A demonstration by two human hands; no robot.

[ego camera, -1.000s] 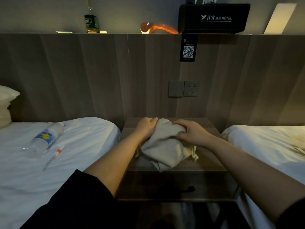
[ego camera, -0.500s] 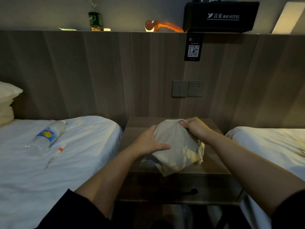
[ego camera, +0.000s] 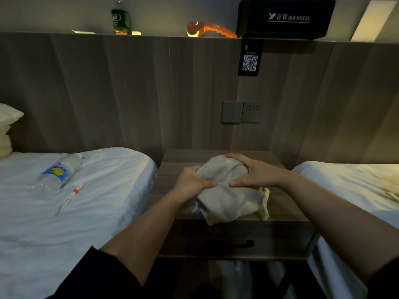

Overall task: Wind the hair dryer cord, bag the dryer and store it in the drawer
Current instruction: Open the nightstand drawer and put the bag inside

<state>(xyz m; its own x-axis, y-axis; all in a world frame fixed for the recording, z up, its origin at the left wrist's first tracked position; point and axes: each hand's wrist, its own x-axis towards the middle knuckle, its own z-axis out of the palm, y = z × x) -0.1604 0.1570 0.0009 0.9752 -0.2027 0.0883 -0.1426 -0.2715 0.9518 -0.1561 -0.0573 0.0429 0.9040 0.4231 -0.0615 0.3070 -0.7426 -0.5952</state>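
Observation:
A beige cloth bag [ego camera: 228, 197] lies bulging on the wooden nightstand [ego camera: 172, 167], its lower corner hanging over the front edge. My left hand [ego camera: 192, 182] grips the bag's left side. My right hand [ego camera: 252, 173] holds the top and right side, fingers curled over it. The hair dryer and its cord are hidden, presumably inside the bag. Below the top, the drawer [ego camera: 280, 240] with a dark handle [ego camera: 231, 244] is closed.
White beds flank the nightstand; the left bed [ego camera: 86, 212] carries a plastic water bottle [ego camera: 58, 173] and a pen [ego camera: 70, 197]. A switch and socket [ego camera: 243, 112] sit on the wood headboard. The ledge above holds a green bottle [ego camera: 121, 19], an orange object and a black hotel box [ego camera: 285, 18].
Both hands have shifted around the bag: the left moved from its far top to its left side, the right from the near side to the top. The bag is now bunched more compactly.

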